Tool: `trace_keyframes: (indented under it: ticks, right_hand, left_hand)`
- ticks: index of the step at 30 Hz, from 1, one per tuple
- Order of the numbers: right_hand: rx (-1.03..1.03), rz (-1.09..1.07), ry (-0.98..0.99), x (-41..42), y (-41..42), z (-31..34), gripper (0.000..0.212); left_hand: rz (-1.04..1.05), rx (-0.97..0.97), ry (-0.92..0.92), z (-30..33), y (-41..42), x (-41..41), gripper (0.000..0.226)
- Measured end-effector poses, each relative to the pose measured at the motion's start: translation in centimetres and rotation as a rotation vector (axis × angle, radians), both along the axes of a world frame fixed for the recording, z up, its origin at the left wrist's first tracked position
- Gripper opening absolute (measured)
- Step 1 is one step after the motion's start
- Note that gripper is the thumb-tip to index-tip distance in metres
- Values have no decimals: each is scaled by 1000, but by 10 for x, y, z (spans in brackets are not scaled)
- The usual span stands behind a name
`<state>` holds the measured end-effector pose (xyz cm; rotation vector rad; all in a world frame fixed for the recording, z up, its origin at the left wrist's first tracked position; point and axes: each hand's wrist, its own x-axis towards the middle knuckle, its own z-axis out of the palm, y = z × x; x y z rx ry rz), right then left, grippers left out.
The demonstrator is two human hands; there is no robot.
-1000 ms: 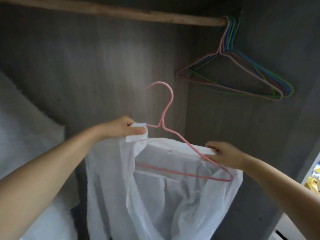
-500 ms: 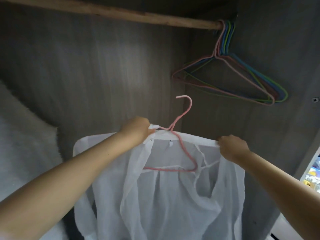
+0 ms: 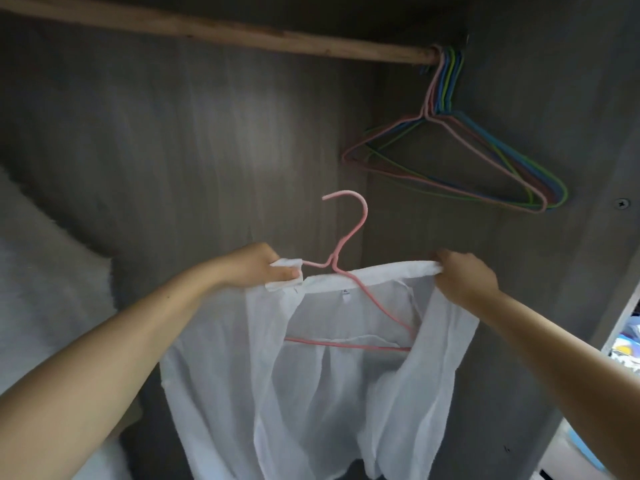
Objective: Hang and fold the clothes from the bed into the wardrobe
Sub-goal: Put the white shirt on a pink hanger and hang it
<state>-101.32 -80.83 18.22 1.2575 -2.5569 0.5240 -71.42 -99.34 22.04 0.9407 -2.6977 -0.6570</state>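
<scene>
Wardrobe walls (image 3: 173, 150) of grey board fill the view, with the wooden rail (image 3: 207, 27) across the top and spare hangers (image 3: 460, 161) bunched at its right end. Below the rail, well short of it, a sheer white garment (image 3: 304, 393) drapes over the pink hanger (image 3: 349, 237). Its right shoulder looks unseated: the hanger's right arm shows bare inside the neck opening, so the thin cloth may slide off when lifted. The left hand (image 3: 256, 266) pinches the collar at the hanger's left arm; the right hand (image 3: 462, 275) is closed on the collar's far end. The free hook could miss the rail.
</scene>
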Motion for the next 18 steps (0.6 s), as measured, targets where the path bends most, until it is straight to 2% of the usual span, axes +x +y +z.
trace_keyframes:
  ticks: [2, 5, 7, 10, 12, 14, 15, 16, 18]
  right_hand:
    - [79, 10, 42, 5, -1, -1, 27]
    - [128, 133, -93, 17, -5, 1, 26]
    - [69, 245, -293, 32, -2, 6, 17]
    - [66, 550, -766, 66, 13, 15, 11]
    - [289, 772, -913, 76, 25, 21, 33]
    - [451, 878, -919, 77, 35, 32, 41]
    - [376, 881, -854, 75, 36, 39, 36]
    - [207, 836, -739, 71, 36, 48, 28]
    - [-99, 667, -438, 64, 35, 63, 25]
  left_hand:
    - [7, -16, 19, -1, -1, 2, 48]
    - [70, -42, 97, -13, -3, -1, 50]
    - [118, -10, 196, -24, -5, -5, 57]
    - [188, -25, 309, -35, -7, -8, 64]
    - [187, -61, 337, -39, -5, -7, 63]
    - [149, -91, 381, -41, 1, -3, 56]
    - [131, -79, 424, -40, 5, 0, 51]
    - [107, -54, 483, -37, 9, 2, 47]
    - [68, 7, 588, -32, 15, 5, 47]
